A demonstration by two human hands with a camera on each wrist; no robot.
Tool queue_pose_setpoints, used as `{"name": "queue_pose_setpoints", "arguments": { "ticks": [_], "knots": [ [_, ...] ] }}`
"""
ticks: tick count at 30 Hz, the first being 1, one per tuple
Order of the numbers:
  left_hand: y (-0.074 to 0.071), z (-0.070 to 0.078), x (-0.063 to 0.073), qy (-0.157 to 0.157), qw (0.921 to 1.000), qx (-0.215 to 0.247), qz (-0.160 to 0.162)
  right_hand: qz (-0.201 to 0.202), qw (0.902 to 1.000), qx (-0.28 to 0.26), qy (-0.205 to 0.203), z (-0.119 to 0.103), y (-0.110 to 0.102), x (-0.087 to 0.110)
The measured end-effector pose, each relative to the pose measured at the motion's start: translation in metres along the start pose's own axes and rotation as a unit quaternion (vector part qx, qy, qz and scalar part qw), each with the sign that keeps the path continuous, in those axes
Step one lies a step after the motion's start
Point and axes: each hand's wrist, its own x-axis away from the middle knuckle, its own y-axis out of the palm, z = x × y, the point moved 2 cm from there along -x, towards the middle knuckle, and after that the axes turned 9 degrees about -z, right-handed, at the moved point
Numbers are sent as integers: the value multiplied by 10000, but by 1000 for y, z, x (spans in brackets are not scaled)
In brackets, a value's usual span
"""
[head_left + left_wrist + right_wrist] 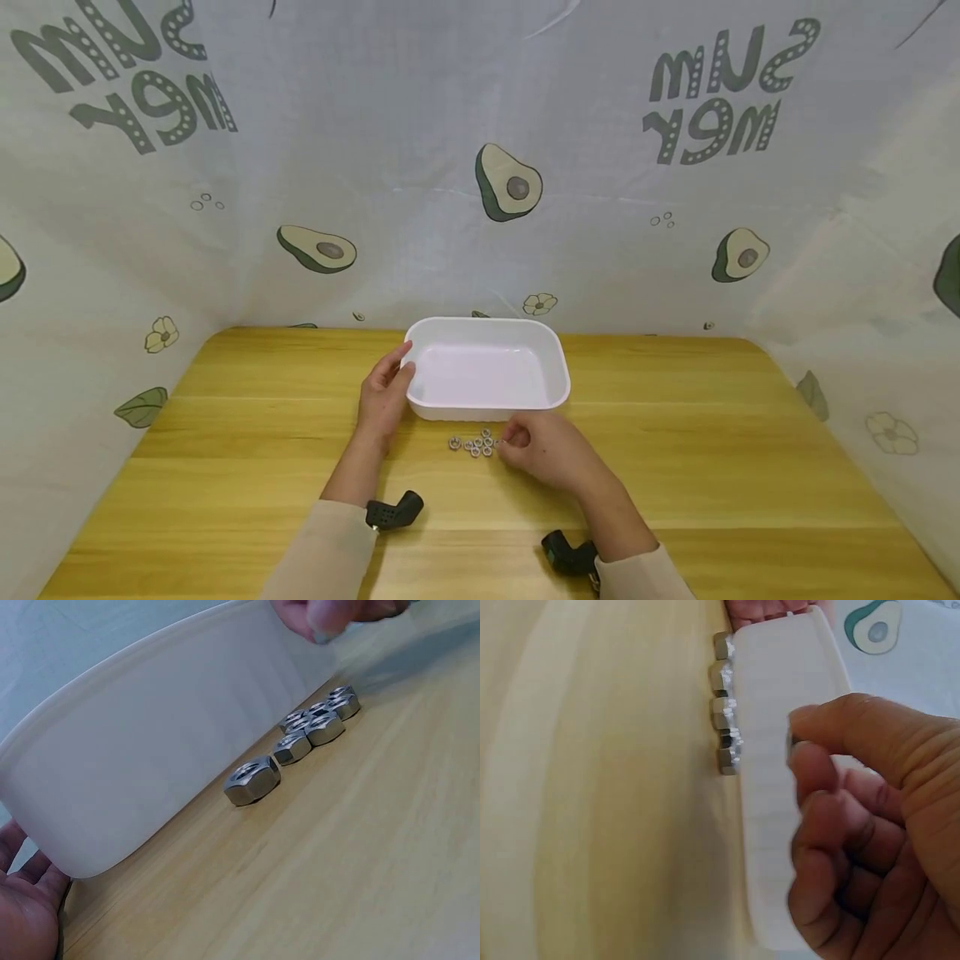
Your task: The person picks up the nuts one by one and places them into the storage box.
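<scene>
A white rectangular basin (486, 414) stands on the wooden table. My left hand (384, 404) is at its left end, fingers and thumb extended against the outer wall and rim; in the left wrist view this hand (28, 915) shows beside the lower corner. Several silver hex nuts (478, 442) lie grouped in front of the basin, with a larger nut (253, 781) at the group's left. Just right of them, my right hand (551, 450) pinches a small nut (791, 744) between thumb and index finger, mostly hidden by the fingertips. The other fingers are curled toward the palm.
The wooden table (712, 450) extends to both sides. A pale cloth (420, 108) printed with avocados hangs behind the table and along its sides. A black device (393, 510) is strapped at the left wrist, another device (567, 554) at the right.
</scene>
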Motion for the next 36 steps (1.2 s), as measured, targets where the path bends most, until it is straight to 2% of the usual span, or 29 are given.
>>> {"name": "queue_pose_setpoints", "arguments": {
  "ticks": [8, 13, 17, 21, 27, 32, 36],
  "knots": [
    [-2, 0, 2, 35, 10000, -7, -2, 594, 9980, 186, 124, -16, -13, 7],
    [-3, 0, 0, 14, 10000, -54, -16, 957, 9942, 496, 13, -20, -20, 4],
    [-3, -1, -1, 13, 10000, -69, -25, 1082, 9918, 652, -188, -23, -24, -2],
    [-2, -2, -1, -9, 10000, -32, -25, 1162, 9876, 990, -376, -27, -28, -14],
    [-2, -2, -3, 60, 10000, 4, -25, 1198, 9799, 1560, -346, -31, -34, -43],
    [-3, -2, -5, 93, 10000, -30, -3, 984, 9773, 1867, -197, -27, -36, -68],
    [-4, -1, -5, 101, 9999, -51, 16, 757, 9788, 1905, -27, -22, -33, -83]
  ]
}}
